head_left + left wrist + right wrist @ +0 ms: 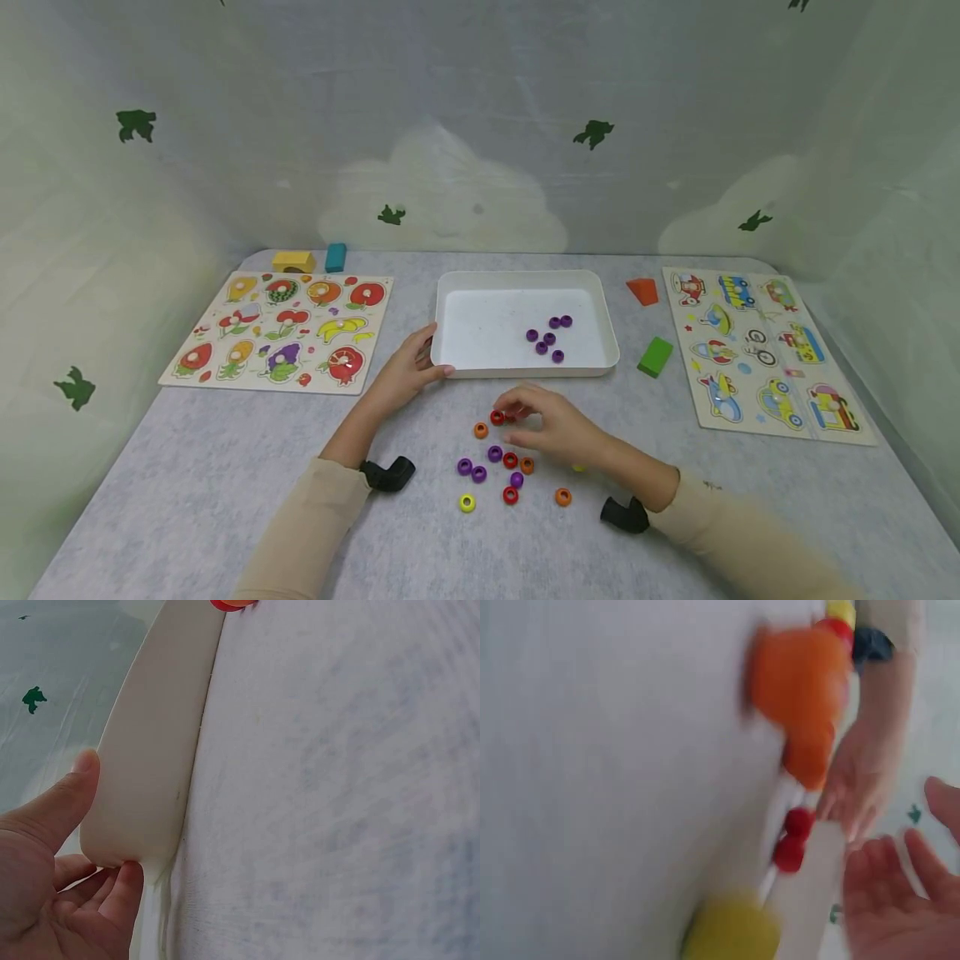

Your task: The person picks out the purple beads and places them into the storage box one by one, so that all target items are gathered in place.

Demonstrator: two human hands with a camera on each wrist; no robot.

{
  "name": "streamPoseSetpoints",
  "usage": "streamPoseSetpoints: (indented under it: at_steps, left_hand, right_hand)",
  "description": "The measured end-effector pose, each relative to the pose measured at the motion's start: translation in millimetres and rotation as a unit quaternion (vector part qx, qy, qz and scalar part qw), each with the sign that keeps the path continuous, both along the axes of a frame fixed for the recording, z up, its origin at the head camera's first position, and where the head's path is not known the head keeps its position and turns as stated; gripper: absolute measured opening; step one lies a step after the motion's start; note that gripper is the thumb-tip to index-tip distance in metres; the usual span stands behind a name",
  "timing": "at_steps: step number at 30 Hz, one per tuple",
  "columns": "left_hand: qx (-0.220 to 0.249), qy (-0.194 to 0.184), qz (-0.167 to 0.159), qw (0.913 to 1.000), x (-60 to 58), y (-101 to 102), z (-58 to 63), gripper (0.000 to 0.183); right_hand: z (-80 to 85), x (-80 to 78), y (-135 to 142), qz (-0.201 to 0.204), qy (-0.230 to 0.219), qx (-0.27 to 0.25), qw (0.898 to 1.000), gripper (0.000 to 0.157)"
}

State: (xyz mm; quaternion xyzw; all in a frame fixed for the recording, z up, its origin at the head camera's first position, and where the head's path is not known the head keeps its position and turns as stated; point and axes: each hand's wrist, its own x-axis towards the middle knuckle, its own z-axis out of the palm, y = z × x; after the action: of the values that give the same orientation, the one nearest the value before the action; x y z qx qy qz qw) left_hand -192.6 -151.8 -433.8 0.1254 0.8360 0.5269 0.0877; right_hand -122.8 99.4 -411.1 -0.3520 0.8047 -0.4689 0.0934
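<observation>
At the left front corner of a white tray [525, 372], my left hand [408, 367] holds the wall. In the left wrist view, the thumb of the left hand [56, 877] lies against the tray's side and its fingers bend around the corner. Several purple beads [550, 338] lie inside the tray. My right hand [555, 425] hovers over the table before the tray, fingertips right by a red bead [497, 417]. Its fingers look loosely bent with a gap to the thumb, and the right wrist view shows the hand [907, 892] holding nothing.
Loose beads lie around the right hand, among them an orange bead [481, 430], a purple bead [465, 467] and a yellow bead [467, 502]. A fruit puzzle board [255, 325] lies left, a vehicle puzzle board [738, 333] right. A green block [656, 357] and a red-orange block [642, 291] stand between.
</observation>
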Motion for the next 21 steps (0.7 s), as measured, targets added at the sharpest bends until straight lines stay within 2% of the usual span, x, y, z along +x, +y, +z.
streamPoseSetpoints:
  at_steps: [3,6,13,17,21]
  left_hand:
    - [-0.002,0.001,-0.001,1.0,0.2,0.4,0.8,0.078]
    - [-0.002,0.0,-0.003,1.0,0.5,0.5,1.5,0.077]
    - [0.001,-0.001,0.004,1.0,1.2,1.2,3.2,0.074]
    - [0.001,0.002,0.003,1.0,1.5,1.0,2.9,0.074]
    - [0.003,0.005,0.003,1.0,1.5,1.4,2.9,0.074]
  right_hand:
    - [-8.4,5.8,-6.4,0.016,-0.03,0.018,0.999,0.034]
    - [-14.8,8.8,-11.9,0.021,-0.042,0.053,0.998,0.032]
    - [-20.3,12.0,-18.6,0.025,0.002,0.131,0.991,0.019]
    - [-14.5,11.1,-18.1,0.017,0.005,0.116,0.993,0.016]
    - [-1.5,0.1,-11.7,-0.012,0.007,0.059,0.998,0.018]
